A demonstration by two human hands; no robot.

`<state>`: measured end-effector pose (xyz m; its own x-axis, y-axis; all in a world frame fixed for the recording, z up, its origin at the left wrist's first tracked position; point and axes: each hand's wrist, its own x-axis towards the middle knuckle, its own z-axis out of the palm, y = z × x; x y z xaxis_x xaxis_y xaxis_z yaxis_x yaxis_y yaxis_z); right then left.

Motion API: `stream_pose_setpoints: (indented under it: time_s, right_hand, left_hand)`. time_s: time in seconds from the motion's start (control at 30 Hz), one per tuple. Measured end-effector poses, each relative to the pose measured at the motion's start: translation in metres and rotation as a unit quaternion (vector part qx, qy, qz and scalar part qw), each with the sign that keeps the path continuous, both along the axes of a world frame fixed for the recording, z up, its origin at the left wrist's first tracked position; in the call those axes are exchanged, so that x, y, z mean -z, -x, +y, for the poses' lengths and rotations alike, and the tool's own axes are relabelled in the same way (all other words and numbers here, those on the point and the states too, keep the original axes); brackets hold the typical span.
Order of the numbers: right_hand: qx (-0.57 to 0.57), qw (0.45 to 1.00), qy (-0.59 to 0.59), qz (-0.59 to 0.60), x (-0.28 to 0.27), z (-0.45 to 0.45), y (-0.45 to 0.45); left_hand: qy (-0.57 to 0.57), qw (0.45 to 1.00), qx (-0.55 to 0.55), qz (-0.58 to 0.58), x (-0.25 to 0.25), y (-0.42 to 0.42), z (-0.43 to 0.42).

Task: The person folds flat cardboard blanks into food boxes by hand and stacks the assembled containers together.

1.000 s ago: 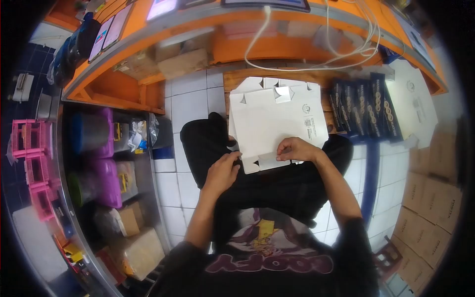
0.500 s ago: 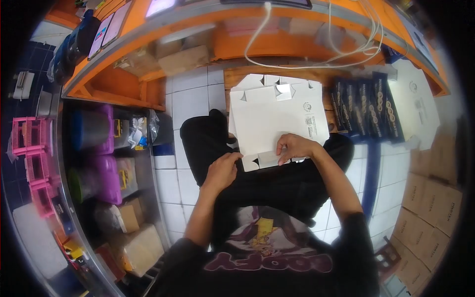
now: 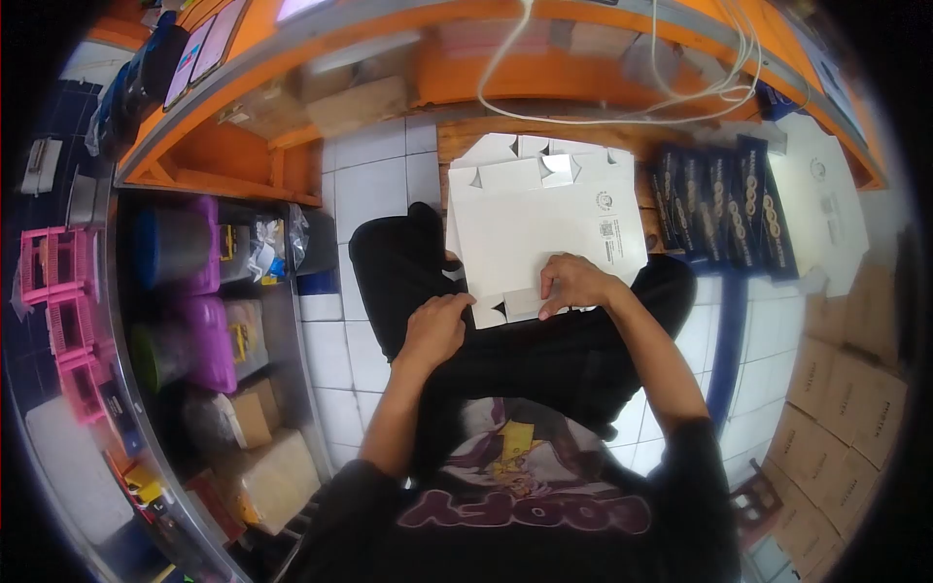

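Note:
A flat, partly folded white cardboard box (image 3: 530,228) lies over my lap and the wooden surface in front of me. Printed marks show on its right part, and cut flaps stick up along its far edge. My right hand (image 3: 578,283) is closed in a pinch on the folded flap (image 3: 523,303) at the near edge. At the near left corner, the curled fingers of my left hand (image 3: 437,328) hold the cardboard's side edge. The undersides of both hands' grips are hidden.
Several dark blue printed boxes (image 3: 719,209) stand at the right, beside more white cardboard sheets (image 3: 826,214). An orange desk (image 3: 428,97) with a white cable (image 3: 622,126) is ahead. Purple-lidded bins (image 3: 209,345) fill a shelf at left; brown cartons (image 3: 836,418) are stacked at right.
The whole view has shifted slightly. Both hands stay at the near edge of the white cardboard box, with my right hand still at the flap.

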<state>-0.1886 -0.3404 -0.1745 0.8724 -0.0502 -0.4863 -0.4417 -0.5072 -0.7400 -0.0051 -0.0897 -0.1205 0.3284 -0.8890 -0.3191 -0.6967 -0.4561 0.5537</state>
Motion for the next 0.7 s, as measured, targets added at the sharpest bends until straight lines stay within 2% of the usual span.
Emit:
stream_pose_setpoints:
  time_s: [0.2,0.3,0.37,0.4,0.47,0.5,0.57,0.6,0.67,0.7]
  right_hand:
    - [-0.001,0.999,0.041,-0.015,-0.007,0.005,-0.003]
    - [0.021,0.999,0.045,0.016,-0.011,0.010,-0.004]
    - [0.071,0.990,0.085,-0.081,-0.001,0.014,0.003]
    - [0.069,0.990,0.086,-0.083,-0.004,0.015,0.007]
    - [0.009,0.950,0.212,-0.229,-0.012,0.021,0.016]
    - [0.008,0.950,0.213,-0.229,-0.008,0.024,0.020]
    - [0.138,0.949,0.161,-0.234,0.004,0.028,0.026]
    - [0.139,0.948,0.164,-0.234,0.000,0.026,0.026]
    - [0.317,0.941,-0.035,-0.111,-0.007,0.024,0.026]
    - [0.318,0.941,-0.034,-0.113,-0.002,0.022,0.027]
  left_hand:
    - [-0.023,0.999,0.023,-0.035,0.003,0.004,-0.002]
    - [-0.029,0.999,0.019,-0.035,0.005,0.004,-0.002]
    - [-0.015,1.000,-0.010,-0.025,0.008,0.003,0.000]
    - [-0.013,0.999,-0.012,-0.026,0.006,0.002,0.000]
    - [0.008,0.999,-0.035,0.000,0.002,0.001,0.000]
    - [0.009,0.999,-0.035,0.000,0.001,0.001,0.001]
    - [0.052,0.998,-0.034,-0.004,-0.002,-0.001,0.000]
    - [0.055,0.998,-0.033,-0.004,-0.005,-0.002,-0.004]
    - [0.122,0.981,-0.101,0.113,-0.010,-0.002,-0.013]
    - [0.123,0.981,-0.099,0.112,-0.005,-0.002,-0.016]
